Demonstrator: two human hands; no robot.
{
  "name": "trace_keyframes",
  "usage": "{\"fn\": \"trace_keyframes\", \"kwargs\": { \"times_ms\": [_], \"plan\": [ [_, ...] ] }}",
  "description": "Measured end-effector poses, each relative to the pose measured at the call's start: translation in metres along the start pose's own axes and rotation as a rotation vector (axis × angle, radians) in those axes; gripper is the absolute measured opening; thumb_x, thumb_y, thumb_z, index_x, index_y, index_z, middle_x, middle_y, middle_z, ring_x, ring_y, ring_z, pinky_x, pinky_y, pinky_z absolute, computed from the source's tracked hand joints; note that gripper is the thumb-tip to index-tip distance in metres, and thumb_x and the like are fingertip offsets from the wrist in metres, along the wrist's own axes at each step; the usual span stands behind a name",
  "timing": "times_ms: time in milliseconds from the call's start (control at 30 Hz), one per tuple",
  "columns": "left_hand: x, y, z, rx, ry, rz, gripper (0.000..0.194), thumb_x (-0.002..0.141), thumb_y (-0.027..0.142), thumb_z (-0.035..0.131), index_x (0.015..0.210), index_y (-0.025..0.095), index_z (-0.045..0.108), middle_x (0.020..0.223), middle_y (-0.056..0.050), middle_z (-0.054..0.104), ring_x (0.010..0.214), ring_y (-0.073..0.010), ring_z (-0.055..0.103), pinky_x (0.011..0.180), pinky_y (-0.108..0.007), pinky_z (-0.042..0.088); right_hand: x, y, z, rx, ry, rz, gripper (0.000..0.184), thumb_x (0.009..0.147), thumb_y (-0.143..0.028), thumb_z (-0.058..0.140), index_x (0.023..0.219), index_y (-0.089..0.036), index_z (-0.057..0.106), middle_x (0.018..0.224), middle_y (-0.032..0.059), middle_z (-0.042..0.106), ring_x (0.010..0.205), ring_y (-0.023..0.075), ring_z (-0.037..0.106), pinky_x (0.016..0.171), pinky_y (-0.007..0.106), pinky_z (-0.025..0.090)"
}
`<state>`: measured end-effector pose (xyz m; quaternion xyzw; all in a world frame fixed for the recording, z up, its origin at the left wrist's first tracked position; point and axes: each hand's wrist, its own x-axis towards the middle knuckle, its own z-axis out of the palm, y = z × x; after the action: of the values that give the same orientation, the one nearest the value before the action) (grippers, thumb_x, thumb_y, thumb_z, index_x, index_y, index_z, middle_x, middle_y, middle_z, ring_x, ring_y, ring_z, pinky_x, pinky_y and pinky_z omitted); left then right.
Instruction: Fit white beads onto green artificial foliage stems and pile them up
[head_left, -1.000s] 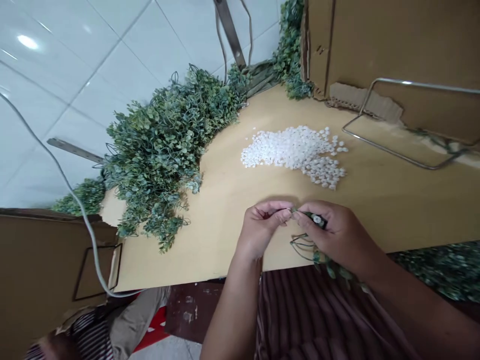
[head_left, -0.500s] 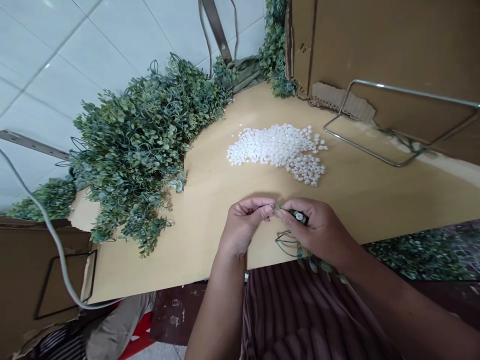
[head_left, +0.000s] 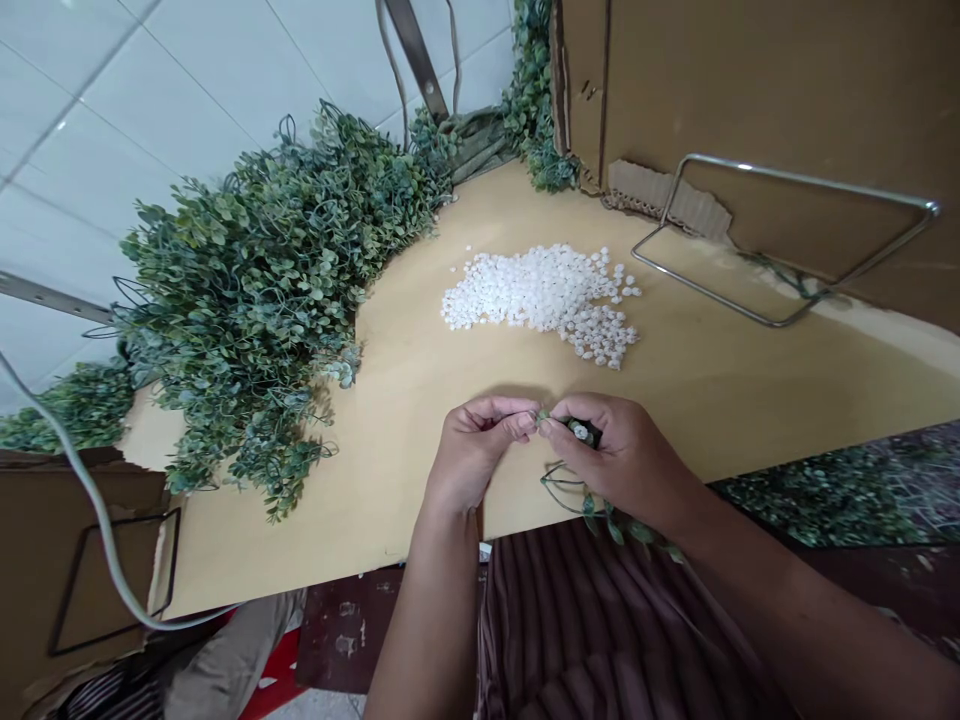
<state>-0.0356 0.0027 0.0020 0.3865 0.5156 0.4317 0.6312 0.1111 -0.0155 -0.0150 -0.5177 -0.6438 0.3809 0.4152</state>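
Note:
My left hand (head_left: pixel 480 440) and my right hand (head_left: pixel 607 435) meet fingertip to fingertip near the front edge of the table. Both pinch at a leafy artificial sprig (head_left: pixel 615 525); its stem loops out below my right hand and its leaves trail over the table edge. A small white piece (head_left: pixel 580 432) shows in the curl of my right fingers. What lies between the left fingertips is mostly covered, with a bit of green at the tips. Beyond my hands spreads a heap of small white plastic pieces (head_left: pixel 540 290).
A big pile of artificial greenery (head_left: pixel 262 270) covers the table's left side. At the right stand a cardboard panel (head_left: pixel 750 90) and a bent metal wire frame (head_left: pixel 720 285). More greenery (head_left: pixel 825 490) lies below the right edge. A white cable (head_left: pixel 90 490) hangs at left.
The whole view has shifted slightly, so everything sits a little further left. Both hands keep their pinch, and a little more green shows between the fingertips.

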Motion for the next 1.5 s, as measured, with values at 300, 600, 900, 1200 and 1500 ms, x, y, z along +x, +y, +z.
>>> {"fn": "trace_keyframes", "kwargs": {
  "times_ms": [300,600,900,1200,1500],
  "plan": [
    [-0.0002,-0.0010,-0.0002,0.007,-0.002,0.001,0.022,0.048,0.030,0.087,0.062,0.018,0.074,0.056,0.000,0.067,0.053,-0.0073,0.052,0.057,-0.022,0.044,0.0004,-0.0010,-0.0004,0.002,-0.007,0.013,0.022,0.076,-0.027,0.047,0.055,-0.018,0.048,0.048,-0.0038,0.041,0.048,0.0093,0.039,0.047,0.021,0.032],
    [-0.0008,-0.0017,-0.0007,0.022,0.003,0.003,0.022,0.049,0.030,0.086,0.062,0.017,0.074,0.056,-0.001,0.067,0.052,-0.0077,0.053,0.056,-0.022,0.045,0.0011,-0.0021,-0.0010,0.014,-0.024,0.032,0.021,0.074,-0.026,0.047,0.055,-0.018,0.048,0.048,-0.0037,0.040,0.048,0.0097,0.039,0.047,0.022,0.032],
    [-0.0010,-0.0026,-0.0010,0.009,-0.030,0.016,0.024,0.046,0.031,0.088,0.061,0.018,0.074,0.057,0.001,0.069,0.053,-0.0061,0.055,0.056,-0.019,0.046,0.0016,-0.0045,-0.0008,0.006,-0.025,0.064,0.022,0.072,-0.028,0.047,0.052,-0.018,0.044,0.047,-0.0047,0.035,0.047,0.0084,0.035,0.044,0.020,0.029],
    [0.0010,-0.0016,0.0001,0.032,-0.040,-0.004,0.024,0.044,0.030,0.088,0.060,0.018,0.074,0.054,0.001,0.068,0.052,-0.0071,0.056,0.056,-0.020,0.047,0.0001,-0.0054,0.0006,-0.013,-0.024,0.093,0.024,0.073,-0.032,0.047,0.054,-0.017,0.050,0.049,-0.0027,0.042,0.049,0.0095,0.039,0.047,0.022,0.031],
    [0.0016,-0.0001,-0.0018,0.042,-0.065,-0.040,0.025,0.044,0.032,0.088,0.060,0.018,0.074,0.056,0.001,0.069,0.052,-0.0065,0.057,0.056,-0.019,0.049,-0.0031,-0.0040,-0.0008,0.030,-0.053,0.126,0.026,0.074,-0.035,0.048,0.057,-0.016,0.054,0.050,-0.0025,0.043,0.049,0.0101,0.040,0.048,0.023,0.032]
  ]
}}
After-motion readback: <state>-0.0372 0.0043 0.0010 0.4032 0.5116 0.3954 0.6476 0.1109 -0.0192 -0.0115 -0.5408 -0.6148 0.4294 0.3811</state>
